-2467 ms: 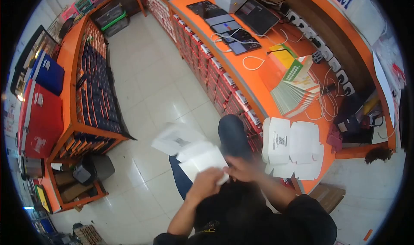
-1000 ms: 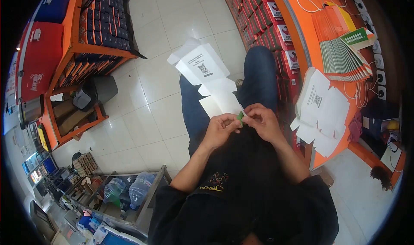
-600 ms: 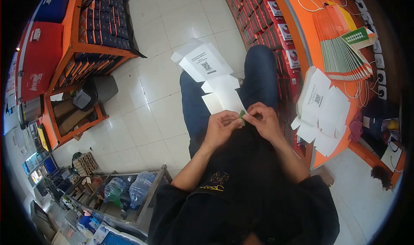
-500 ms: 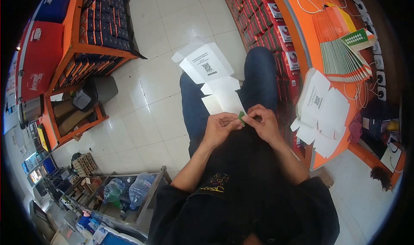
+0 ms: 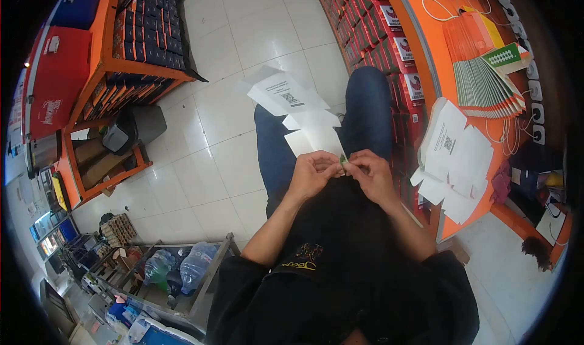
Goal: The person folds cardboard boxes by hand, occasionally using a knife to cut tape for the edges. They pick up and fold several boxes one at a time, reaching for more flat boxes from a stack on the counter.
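A flat white carton blank (image 5: 313,139) with printed text and a QR code lies over my lap, its far end raised beyond my knees. At its near end a small green piece (image 5: 343,159), perhaps a folded flap, shows between my fingertips. My left hand (image 5: 314,172) pinches this end from the left, fingers curled. From the right, my right hand (image 5: 370,173) pinches the same end, thumb and fingers pressed together. The fingers mostly hide the fold.
On the orange table (image 5: 435,217) at right lie more white carton blanks (image 5: 453,147) and a fanned stack of green-and-white cartons (image 5: 486,86). Red boxes (image 5: 398,53) are stacked beside my right leg. An orange shelf (image 5: 103,59) with dark boxes stands left; plastic bottles (image 5: 198,266) sit lower left.
The blank's far panel has tilted and shifted slightly left. My fingertips have drawn closer together, and less of the green piece shows.
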Tool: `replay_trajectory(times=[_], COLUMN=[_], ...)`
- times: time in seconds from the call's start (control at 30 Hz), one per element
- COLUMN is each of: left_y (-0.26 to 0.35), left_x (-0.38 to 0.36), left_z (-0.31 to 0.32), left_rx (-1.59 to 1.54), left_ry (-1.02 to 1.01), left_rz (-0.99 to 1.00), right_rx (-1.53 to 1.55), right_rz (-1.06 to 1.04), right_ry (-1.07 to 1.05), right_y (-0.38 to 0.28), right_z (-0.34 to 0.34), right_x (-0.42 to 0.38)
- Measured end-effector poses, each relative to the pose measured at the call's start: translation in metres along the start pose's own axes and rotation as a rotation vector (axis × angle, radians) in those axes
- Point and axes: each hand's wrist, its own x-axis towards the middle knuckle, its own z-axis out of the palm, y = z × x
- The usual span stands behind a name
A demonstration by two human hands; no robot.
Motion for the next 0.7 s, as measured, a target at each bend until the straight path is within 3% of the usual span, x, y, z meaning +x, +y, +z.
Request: replay_trajectory(times=[0.13,0.23,0.3,0.53,0.63,0.7], left_y=[0.0,0.001,0.0,0.001,0.022,0.048], left_x=[0.002,0.005,0.004,0.002,0.004,0.006], left_z=[-0.002,0.002,0.005,0.001,0.005,0.014], left_rx=[-0.035,-0.057,-0.103,0.051,0.246,0.244], left_ry=[-0.01,-0.043,-0.047,-0.147,-0.074,0.233], left_rz=[0.011,0.029,0.014,0.012,0.169,0.337], right_rx=[0.24,0.247,0.059,-0.076,-0.275,-0.238], right_rz=[-0.016,0.153,-0.03,-0.1,-0.128,-0.233], right_ry=[0.015,0.054,0.075,0.074,0.041,-0.007], right_y=[0.008,0.011,0.014,0.001,0.004,-0.006], right_z=[0.001,0.004,0.01,0.008,0.009,0.013], right_x=[-0.002,-0.001,-0.003,0.001,0.005,0.0])
